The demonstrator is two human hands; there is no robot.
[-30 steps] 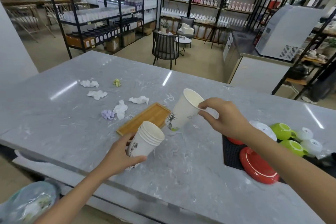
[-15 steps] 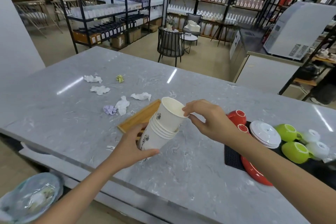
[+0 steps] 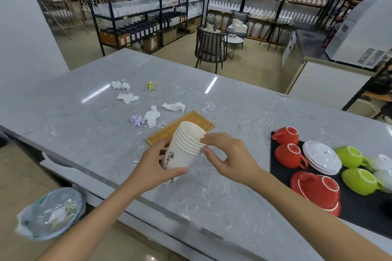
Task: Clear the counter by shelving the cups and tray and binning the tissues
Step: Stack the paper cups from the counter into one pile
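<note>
My left hand [image 3: 153, 168] grips a tilted stack of white paper cups [image 3: 186, 146] above the grey counter [image 3: 84, 133]. My right hand [image 3: 229, 158] is at the stack's rims, thumb and fingertips touching the top cup, which is nested into the others. Just behind the cups a wooden tray [image 3: 184, 125] lies flat on the counter. Several crumpled tissues lie further left: white ones [image 3: 128, 97] [image 3: 174, 107] [image 3: 152, 116], a purple one [image 3: 137, 120] and a small yellow one [image 3: 150, 85].
A black mat [image 3: 284, 174] at the right carries red cups [image 3: 285, 135], green cups [image 3: 350, 155], white saucers [image 3: 321, 157] and red plates [image 3: 316, 192]. A bin lined with a plastic bag [image 3: 49, 214] stands on the floor at the lower left. Shelving racks and chairs fill the room beyond.
My right hand brought the single cup down and left into the stack held by my left hand; the cup now sits nested, and the stack has risen slightly toward the tray.
</note>
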